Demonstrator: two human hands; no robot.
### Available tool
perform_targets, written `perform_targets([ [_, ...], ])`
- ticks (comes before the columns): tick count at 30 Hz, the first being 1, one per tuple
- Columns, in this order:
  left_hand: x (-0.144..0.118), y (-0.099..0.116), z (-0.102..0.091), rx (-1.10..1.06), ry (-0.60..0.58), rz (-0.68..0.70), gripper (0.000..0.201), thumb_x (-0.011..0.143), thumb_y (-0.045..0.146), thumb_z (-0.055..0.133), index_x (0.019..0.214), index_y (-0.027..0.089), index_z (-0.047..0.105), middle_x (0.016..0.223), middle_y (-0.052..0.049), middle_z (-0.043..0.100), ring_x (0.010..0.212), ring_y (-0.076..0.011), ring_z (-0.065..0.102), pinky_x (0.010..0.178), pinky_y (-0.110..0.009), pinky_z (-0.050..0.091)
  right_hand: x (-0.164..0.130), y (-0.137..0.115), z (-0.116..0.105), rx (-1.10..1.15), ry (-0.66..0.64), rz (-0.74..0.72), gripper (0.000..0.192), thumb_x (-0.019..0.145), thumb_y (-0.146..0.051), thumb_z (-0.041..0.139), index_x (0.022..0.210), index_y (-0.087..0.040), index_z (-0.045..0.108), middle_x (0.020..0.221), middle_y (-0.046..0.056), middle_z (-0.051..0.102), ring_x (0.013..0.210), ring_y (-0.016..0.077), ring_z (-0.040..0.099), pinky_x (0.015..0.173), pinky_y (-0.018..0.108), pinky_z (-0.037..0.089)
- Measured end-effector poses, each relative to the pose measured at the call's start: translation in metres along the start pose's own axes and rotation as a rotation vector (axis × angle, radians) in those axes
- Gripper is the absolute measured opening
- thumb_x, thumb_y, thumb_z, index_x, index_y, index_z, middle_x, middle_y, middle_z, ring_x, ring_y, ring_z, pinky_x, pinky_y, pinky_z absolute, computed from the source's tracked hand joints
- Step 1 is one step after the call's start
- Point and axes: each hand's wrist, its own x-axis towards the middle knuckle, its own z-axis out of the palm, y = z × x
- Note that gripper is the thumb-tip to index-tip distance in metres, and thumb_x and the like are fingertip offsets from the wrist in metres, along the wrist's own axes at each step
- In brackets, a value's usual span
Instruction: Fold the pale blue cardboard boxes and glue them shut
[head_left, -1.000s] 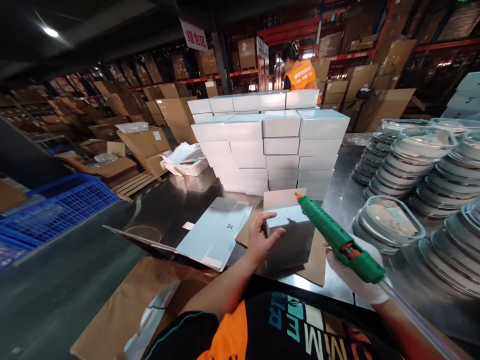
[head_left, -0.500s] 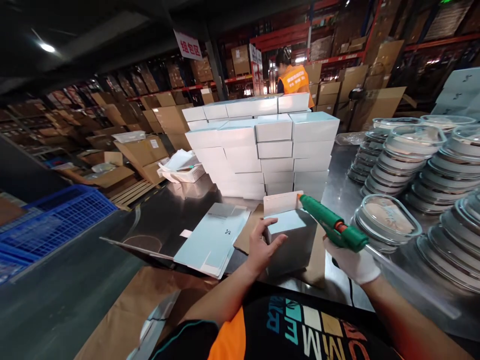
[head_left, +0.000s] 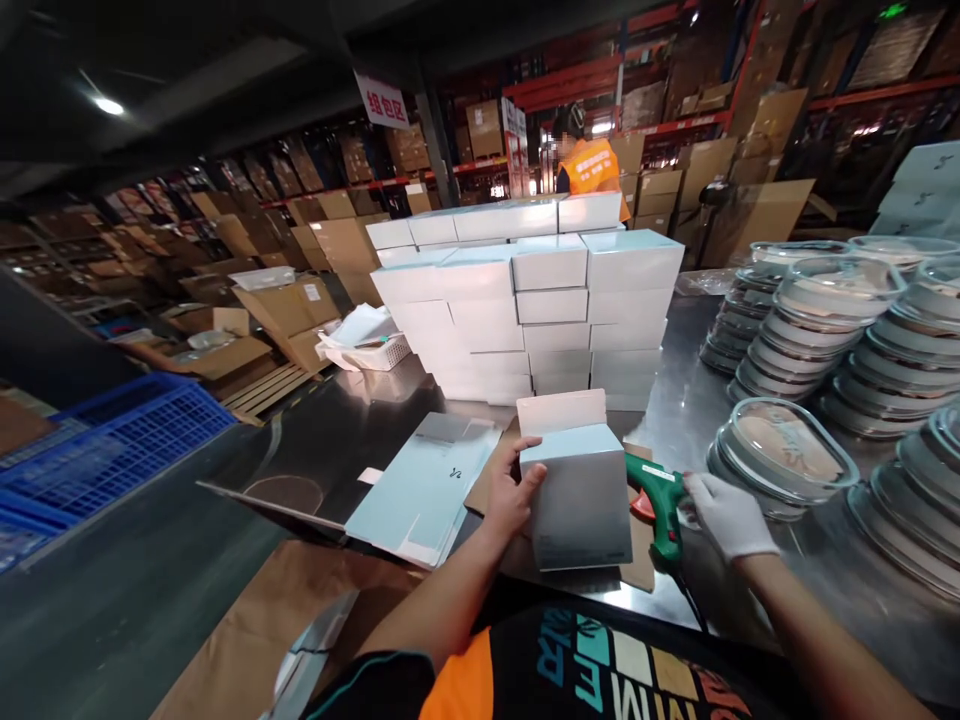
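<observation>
The hall is dim, lit mainly by a ceiling lamp (head_left: 109, 105) at upper left and bright spots far back. The steel table (head_left: 345, 420) shows soft glare. Edges bow and smear from wide-angle distortion; the distant shelves look slightly blurred, perhaps from motion.

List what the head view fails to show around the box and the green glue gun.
- Nozzle of the green glue gun: hidden behind the pale box.
- Left hand: fingertips are out of sight round the box's far side.
- Small print low on the box's front: too small to read.
- Right hand: the white glove hides the grip; whether a finger is on the trigger cannot be told.
- Stacked lidded trays: cut off by the right edge.
</observation>
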Motion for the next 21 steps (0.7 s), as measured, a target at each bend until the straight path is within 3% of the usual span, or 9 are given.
perform_targets([
  [2, 0.0, -0.002, 0.003, 0.013, -0.031, 0.027, 0.072, 0.076, 0.082, 0.082, 0.115, 0.021, 0.077, 0.109, -0.01, 0.08, 0.103, -0.0294, 0.074, 0.091, -0.039, 0.058, 0.001, -0.016, 0.01, 0.047, -0.011, -0.037, 0.052, 0.084, -0.074, 0.065, 0.096, -0.024, 0.075, 0.093, 0.012, 0.083, 0.09, 0.0321, 0.079, 0.083, 0.044, 0.065],
  [4, 0.0, -0.006, 0.006, 0.024, -0.073, 0.054, 0.073, 0.074, 0.083, 0.083, 0.112, 0.021, 0.078, 0.109, -0.01, 0.08, 0.103, -0.0299, 0.074, 0.092, -0.04, 0.057, 0.0, -0.04, 0.029, 0.173, -0.091, -0.102, 0.058, 0.086, -0.069, 0.065, 0.123, -0.025, 0.072, 0.125, 0.012, 0.081, 0.119, 0.0327, 0.075, 0.1, 0.045, 0.063],
  [6, -0.001, -0.011, 0.008, 0.021, -0.12, 0.064, 0.072, 0.073, 0.082, 0.085, 0.111, 0.021, 0.078, 0.11, -0.011, 0.079, 0.105, -0.0308, 0.073, 0.094, -0.041, 0.057, -0.001, -0.063, 0.049, 0.276, -0.199, -0.139, 0.055, 0.087, -0.061, 0.066, 0.129, -0.025, 0.069, 0.129, 0.011, 0.079, 0.124, 0.0327, 0.072, 0.105, 0.047, 0.061],
  [9, -0.001, -0.019, 0.007, 0.007, -0.176, 0.097, 0.064, 0.08, 0.075, 0.085, 0.113, 0.021, 0.077, 0.112, -0.012, 0.077, 0.108, -0.031, 0.073, 0.099, -0.043, 0.056, -0.003, -0.079, 0.065, 0.283, -0.24, -0.109, 0.04, 0.089, -0.051, 0.062, 0.118, -0.023, 0.069, 0.115, 0.009, 0.08, 0.113, 0.0319, 0.073, 0.101, 0.046, 0.062],
  [12, 0.001, -0.027, 0.005, -0.047, -0.143, 0.218, 0.053, 0.084, 0.066, 0.087, 0.11, 0.023, 0.07, 0.128, -0.013, 0.072, 0.124, -0.0311, 0.07, 0.109, -0.045, 0.052, -0.001, -0.066, 0.06, 0.219, -0.262, -0.212, 0.042, 0.091, -0.054, 0.069, 0.12, -0.024, 0.069, 0.122, 0.009, 0.078, 0.121, 0.0339, 0.072, 0.108, 0.049, 0.06],
  [15, 0.007, -0.031, 0.005, -0.134, -0.119, 0.312, 0.056, 0.083, 0.061, 0.091, 0.114, 0.028, 0.058, 0.129, -0.009, 0.072, 0.129, -0.0289, 0.07, 0.114, -0.049, 0.051, 0.0, -0.04, 0.049, 0.195, -0.298, -0.493, 0.062, 0.082, -0.063, 0.086, 0.128, -0.026, 0.068, 0.149, 0.013, 0.068, 0.143, 0.038, 0.062, 0.121, 0.056, 0.051],
  [18, 0.015, -0.027, 0.0, -0.081, -0.241, 0.387, 0.052, 0.087, 0.062, 0.087, 0.118, 0.027, 0.064, 0.12, -0.009, 0.075, 0.128, -0.0308, 0.072, 0.113, -0.053, 0.054, -0.004, -0.025, 0.043, 0.204, -0.325, -0.718, 0.045, 0.092, -0.046, 0.085, 0.131, -0.031, 0.068, 0.168, 0.013, 0.053, 0.155, 0.0337, 0.054, 0.126, 0.057, 0.047],
  [21, 0.021, -0.018, -0.006, 0.025, -0.386, 0.497, 0.035, 0.096, 0.057, 0.079, 0.112, 0.026, 0.078, 0.122, -0.011, 0.078, 0.136, -0.0343, 0.068, 0.117, -0.058, 0.053, -0.011, -0.029, 0.04, 0.18, -0.372, -0.825, 0.032, 0.103, -0.026, 0.071, 0.134, -0.035, 0.071, 0.173, 0.009, 0.05, 0.158, 0.0292, 0.051, 0.125, 0.052, 0.049],
])
